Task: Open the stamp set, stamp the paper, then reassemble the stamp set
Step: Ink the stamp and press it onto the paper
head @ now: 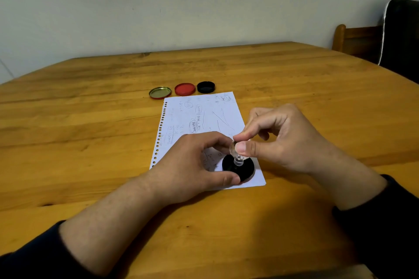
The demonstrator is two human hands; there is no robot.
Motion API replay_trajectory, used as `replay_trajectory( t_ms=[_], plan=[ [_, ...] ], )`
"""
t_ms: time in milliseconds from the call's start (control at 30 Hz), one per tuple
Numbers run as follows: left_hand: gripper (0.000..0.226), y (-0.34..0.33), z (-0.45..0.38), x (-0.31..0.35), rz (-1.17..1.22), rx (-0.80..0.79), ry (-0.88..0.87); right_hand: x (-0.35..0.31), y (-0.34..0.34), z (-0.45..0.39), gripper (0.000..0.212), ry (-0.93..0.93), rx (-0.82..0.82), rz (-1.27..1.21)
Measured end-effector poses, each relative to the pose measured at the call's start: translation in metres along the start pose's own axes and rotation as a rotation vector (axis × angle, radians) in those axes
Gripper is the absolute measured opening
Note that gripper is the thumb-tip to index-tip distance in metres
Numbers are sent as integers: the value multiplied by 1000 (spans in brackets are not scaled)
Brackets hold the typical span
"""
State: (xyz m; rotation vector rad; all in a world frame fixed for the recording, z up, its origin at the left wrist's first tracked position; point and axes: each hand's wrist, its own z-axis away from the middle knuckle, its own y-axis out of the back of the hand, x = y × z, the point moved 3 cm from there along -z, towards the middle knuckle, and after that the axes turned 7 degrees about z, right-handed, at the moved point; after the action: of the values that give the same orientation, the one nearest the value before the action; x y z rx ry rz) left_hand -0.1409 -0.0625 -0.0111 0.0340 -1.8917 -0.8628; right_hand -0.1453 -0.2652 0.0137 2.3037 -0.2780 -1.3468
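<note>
A round black stamp [246, 169] with a clear knob handle stands on the near right corner of a scribbled loose-leaf paper [195, 118]. My right hand [283, 138] pinches the clear knob between thumb and forefinger. My left hand [192, 163] grips the stamp's black base, thumb at its near edge, fingers curled round its far side. Beyond the paper lie a gold tin lid [160, 92], a red ink pad [184, 89] and a black cap [205, 87] in a row.
All of it lies on a wooden table [90, 120] set against a pale wall. A wooden chair [358, 38] with a dark cushion stands at the far right corner.
</note>
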Motion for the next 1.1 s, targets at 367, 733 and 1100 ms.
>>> replay_trajectory(
  t_ms=[367, 733, 1100],
  plan=[
    [44, -1, -1, -1, -20, 11, 0, 0, -1, -2, 16, -4, 2, 18],
    [42, 0, 0, 1, -6, 18, -9, -3, 0, -3, 12, -36, -24, 31],
    [42, -1, 0, 0, 3, 12, -3, -2, 1, -3, 15, -32, -91, 57]
  ],
)
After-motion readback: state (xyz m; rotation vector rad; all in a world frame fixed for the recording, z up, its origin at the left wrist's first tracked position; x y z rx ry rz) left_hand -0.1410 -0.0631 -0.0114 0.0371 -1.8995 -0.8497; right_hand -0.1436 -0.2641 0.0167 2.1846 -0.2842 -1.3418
